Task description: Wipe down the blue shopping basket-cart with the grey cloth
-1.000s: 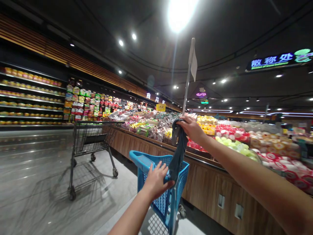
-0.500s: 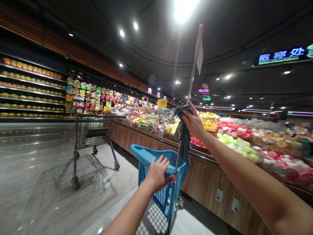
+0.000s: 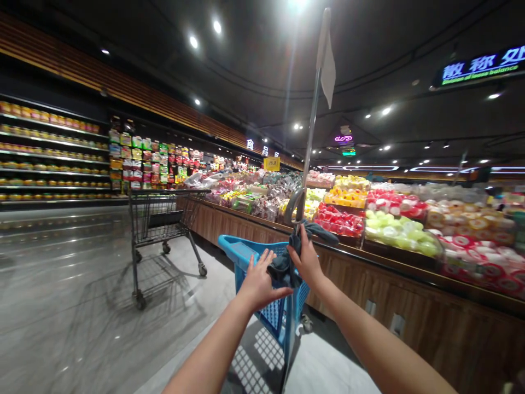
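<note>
A blue plastic shopping cart (image 3: 240, 249) stands in front of me, and a tall metal pole (image 3: 312, 126) with a pale flag-like piece at its top rises beside its rim. My right hand (image 3: 307, 257) is closed on a dark blue-grey cloth (image 3: 283, 265) that is bunched around the pole. A grey curved hook-like piece (image 3: 294, 205) sits on the pole just above the cloth. With its fingers spread, my left hand (image 3: 258, 282) lies over the cart's near rim; whether it presses on the rim I cannot tell.
To the left stands a dark wire shopping cart (image 3: 164, 216) on casters. A wood-panelled display counter (image 3: 344, 279) with several heaps of packaged sweets runs along the right. Shelves of jars (image 3: 53, 148) line the far left wall.
My right hand and the cloth have moved down the pole, from well above the cart to near its rim. The left hand stays over the cart. The view has shifted slightly.
</note>
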The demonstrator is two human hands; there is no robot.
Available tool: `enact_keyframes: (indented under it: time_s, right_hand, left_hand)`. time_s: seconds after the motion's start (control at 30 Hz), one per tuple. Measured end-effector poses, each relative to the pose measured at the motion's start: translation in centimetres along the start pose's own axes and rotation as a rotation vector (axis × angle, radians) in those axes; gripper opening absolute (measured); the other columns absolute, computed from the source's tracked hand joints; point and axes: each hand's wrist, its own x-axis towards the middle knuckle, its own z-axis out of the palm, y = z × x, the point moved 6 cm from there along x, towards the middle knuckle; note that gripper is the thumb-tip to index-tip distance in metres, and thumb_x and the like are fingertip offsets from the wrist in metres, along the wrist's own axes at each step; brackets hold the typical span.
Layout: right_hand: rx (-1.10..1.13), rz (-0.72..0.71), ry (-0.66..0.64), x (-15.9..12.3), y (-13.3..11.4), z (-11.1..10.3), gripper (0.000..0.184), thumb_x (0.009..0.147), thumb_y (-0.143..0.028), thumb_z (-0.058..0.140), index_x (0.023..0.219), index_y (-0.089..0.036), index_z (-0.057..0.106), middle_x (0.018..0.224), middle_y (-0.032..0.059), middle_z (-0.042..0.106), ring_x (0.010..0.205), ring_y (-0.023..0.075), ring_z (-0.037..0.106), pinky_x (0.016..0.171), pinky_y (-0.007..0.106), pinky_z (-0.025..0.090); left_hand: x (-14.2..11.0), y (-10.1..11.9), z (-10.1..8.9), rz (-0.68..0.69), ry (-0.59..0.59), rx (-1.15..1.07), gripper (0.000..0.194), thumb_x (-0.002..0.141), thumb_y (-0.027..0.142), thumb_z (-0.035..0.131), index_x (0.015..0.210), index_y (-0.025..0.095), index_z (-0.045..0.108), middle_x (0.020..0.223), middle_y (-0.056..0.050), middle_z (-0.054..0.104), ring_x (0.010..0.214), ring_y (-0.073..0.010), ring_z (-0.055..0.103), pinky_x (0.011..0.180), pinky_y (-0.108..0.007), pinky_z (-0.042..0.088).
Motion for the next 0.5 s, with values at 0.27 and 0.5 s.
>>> enact_keyframes:
  time_s: [0.27,0.5]
  right_hand:
    - [0.258,0.140,-0.198,-4.0,4.8,2.1,0.038,0.092,-0.051,0.046,0.102,-0.022,0.068,0.098,0.0072,0.072,0.092,0.0247,0.067,0.084,0.037,0.052]
    - [0.199,0.230,0.043,0.7,7.8,-1.4,0.060,0.095,-0.058,0.028,0.122,-0.015,0.060,0.124,0.0156,0.061,0.119,0.0294,0.054,0.103,0.046,0.039]
  left_hand:
    - [-0.1,-2.5,-0.1,-0.066,-0.039,0.060,0.111,0.076,0.075,0.053,0.152,0.007,0.011,0.157,-0.021,0.017,0.147,-0.0313,0.010,0.118,-0.057,0.010]
    - [-0.3,-4.2,-0.5,-0.143,-0.011,0.078,0.083,0.090,0.065,0.039,0.152,0.013,0.018,0.156,-0.016,0.024,0.147,-0.0316,0.014,0.113,-0.068,0.009]
